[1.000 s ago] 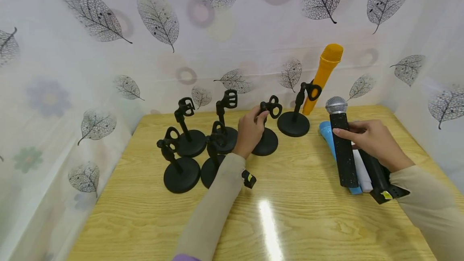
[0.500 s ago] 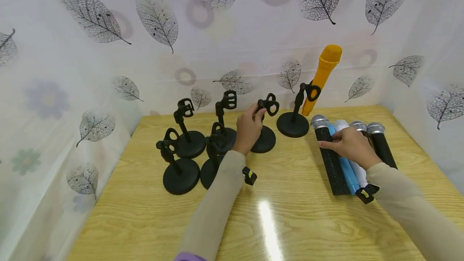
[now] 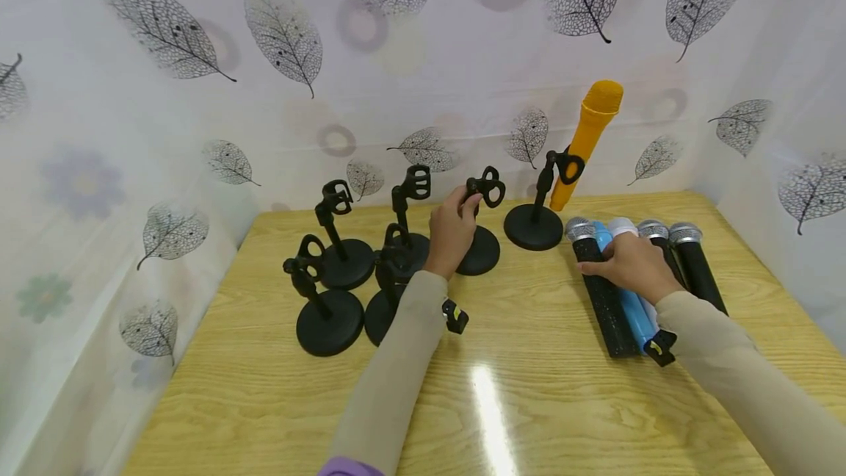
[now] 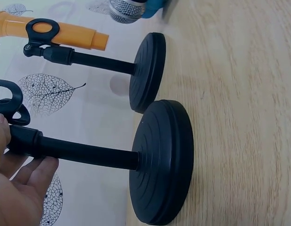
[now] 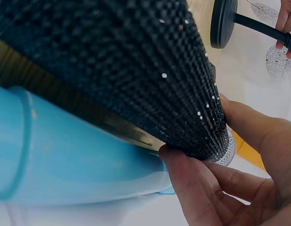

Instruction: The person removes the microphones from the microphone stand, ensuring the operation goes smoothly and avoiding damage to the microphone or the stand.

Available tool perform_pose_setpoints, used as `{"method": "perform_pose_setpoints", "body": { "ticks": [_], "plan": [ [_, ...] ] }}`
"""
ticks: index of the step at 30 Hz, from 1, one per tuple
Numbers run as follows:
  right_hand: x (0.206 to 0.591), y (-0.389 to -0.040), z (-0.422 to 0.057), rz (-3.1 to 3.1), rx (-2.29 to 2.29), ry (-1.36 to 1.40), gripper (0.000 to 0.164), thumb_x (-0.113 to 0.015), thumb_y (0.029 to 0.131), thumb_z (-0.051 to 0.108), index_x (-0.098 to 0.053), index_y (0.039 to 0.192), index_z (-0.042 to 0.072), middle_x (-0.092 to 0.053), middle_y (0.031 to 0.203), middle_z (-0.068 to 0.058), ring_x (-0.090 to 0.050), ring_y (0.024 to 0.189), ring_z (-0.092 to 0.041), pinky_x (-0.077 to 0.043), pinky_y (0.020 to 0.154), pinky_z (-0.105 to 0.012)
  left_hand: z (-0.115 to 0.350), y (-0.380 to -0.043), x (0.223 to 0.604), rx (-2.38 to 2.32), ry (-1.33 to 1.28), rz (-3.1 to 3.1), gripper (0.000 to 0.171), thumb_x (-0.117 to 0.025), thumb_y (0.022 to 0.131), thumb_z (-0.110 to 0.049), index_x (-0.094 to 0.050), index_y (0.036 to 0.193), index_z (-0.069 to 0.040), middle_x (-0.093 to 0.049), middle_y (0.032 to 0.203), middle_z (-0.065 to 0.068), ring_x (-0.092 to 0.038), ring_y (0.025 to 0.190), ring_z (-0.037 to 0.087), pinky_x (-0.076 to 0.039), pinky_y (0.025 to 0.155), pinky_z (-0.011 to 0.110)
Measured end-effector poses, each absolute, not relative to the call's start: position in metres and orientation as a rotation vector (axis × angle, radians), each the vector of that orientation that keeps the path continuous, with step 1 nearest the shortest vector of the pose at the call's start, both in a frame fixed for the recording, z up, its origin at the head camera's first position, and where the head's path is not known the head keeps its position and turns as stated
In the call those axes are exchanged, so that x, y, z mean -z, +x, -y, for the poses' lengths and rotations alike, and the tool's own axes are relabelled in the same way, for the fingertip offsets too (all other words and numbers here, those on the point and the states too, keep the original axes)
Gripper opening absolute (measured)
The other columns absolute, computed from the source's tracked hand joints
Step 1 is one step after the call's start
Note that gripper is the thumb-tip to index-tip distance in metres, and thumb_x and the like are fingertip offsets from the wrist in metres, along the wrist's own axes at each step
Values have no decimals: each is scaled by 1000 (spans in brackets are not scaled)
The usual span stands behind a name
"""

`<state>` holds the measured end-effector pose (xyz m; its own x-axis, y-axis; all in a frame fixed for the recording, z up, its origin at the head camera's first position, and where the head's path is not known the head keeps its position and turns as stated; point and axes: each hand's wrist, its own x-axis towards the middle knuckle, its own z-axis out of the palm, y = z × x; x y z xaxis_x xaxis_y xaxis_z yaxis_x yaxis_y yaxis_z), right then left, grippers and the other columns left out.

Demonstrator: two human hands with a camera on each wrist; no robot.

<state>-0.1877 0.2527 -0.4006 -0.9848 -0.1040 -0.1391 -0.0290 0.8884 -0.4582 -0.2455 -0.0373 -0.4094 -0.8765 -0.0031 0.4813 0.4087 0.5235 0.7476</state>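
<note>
In the head view my left hand grips the upper neck of a black microphone stand. The left wrist view shows thumb and fingers round the joint just below the clip, with the round base upright on or very near the table. At the right, my right hand holds a black glittery microphone with a silver head. In the right wrist view this microphone is pinched between thumb and fingers, beside a light blue microphone. A white microphone is mostly hidden under the right hand.
Two black microphones with silver heads lie right of the hand. A yellow microphone leans in another stand at the back. Several more black stands with clips crowd the table's left side. A leaf-patterned curtain hangs behind.
My right hand has lowered the black glittery microphone leftward to the left side of the light blue one. My left hand has shifted the stand slightly back and left.
</note>
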Motion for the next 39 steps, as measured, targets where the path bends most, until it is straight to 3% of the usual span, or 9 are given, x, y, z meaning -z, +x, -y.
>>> {"method": "perform_pose_setpoints", "body": {
  "ticks": [9,24,30,37,39],
  "plan": [
    [404,-189,-250,-2906,602,-118,59,-79,87,41,-36,54,19,-23,53,6,-28,47,-11,-26,47,-29,37,-247,410,1332,-314,2336,22,-58,105,-26,-66,96,-7,-66,80,5,-60,68,17,-47,66,32],
    [410,-192,-250,-2933,539,-115,53,-81,86,39,-45,56,14,-33,54,3,-41,51,-19,-32,48,-32,37,-246,409,1341,-304,2330,22,-58,105,-25,-66,98,-7,-67,81,6,-60,68,16,-47,65,30],
    [411,-190,-246,-2970,508,-173,50,-82,86,37,-44,65,11,-34,57,0,-42,50,-20,-34,48,-33,36,-244,408,1352,-284,2306,21,-59,105,-21,-68,98,-4,-65,79,6,-55,64,17,-44,62,30],
    [409,-189,-245,-2980,490,-185,49,-83,85,39,-48,72,6,-35,58,-1,-43,50,-21,-35,47,-33,36,-235,407,1254,-221,2437,30,-57,106,-23,-68,125,-2,-74,97,11,-71,82,24,-56,76,41],
    [407,-189,-246,-2968,484,-170,50,-82,85,40,-48,69,8,-35,58,-1,-42,50,-21,-34,47,-33,37,-229,407,1206,-190,2501,31,-58,106,-26,-69,123,-3,-75,95,12,-72,83,26,-56,78,44]
  ]
}}
